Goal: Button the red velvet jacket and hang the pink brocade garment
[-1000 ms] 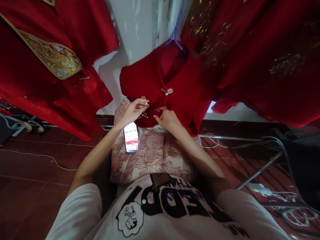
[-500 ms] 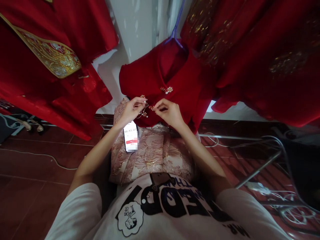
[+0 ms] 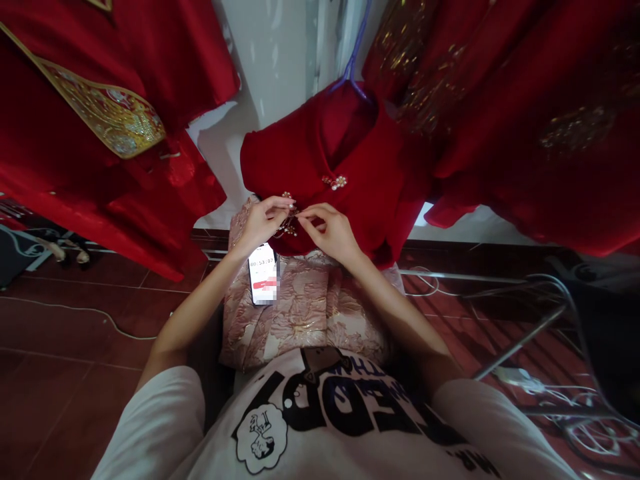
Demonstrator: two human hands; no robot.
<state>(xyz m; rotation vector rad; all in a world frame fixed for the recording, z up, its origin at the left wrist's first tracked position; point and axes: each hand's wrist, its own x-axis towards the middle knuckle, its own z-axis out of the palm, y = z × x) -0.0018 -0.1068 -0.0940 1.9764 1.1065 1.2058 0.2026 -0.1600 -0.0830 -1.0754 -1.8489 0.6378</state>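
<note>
A dark red garment (image 3: 370, 193) hangs from a purple hanger (image 3: 351, 70), its lower front resting over my lap. One flower-shaped pearl and gold ornament (image 3: 336, 181) sits below its neckline. Lower down, my left hand (image 3: 265, 220) pinches a beaded fastener (image 3: 289, 229) with thin chains, part of it hidden by the fingers. My right hand (image 3: 333, 230) is closed in a pinch just beside it, fingertips almost touching the left ones. What the right fingertips grip is mostly covered; it looks like the fastener's other end.
A phone (image 3: 263, 273) showing a timer lies on the pink brocade cloth (image 3: 310, 307) over my lap. Red embroidered garments hang at left (image 3: 115, 120) and right (image 3: 540, 133). A metal-framed chair (image 3: 525, 340) and white cables (image 3: 565, 393) are at the right.
My right hand has moved slightly left, bringing the small beaded piece in its fingertips up to my left hand. The left hand stays nearly where it was.
</note>
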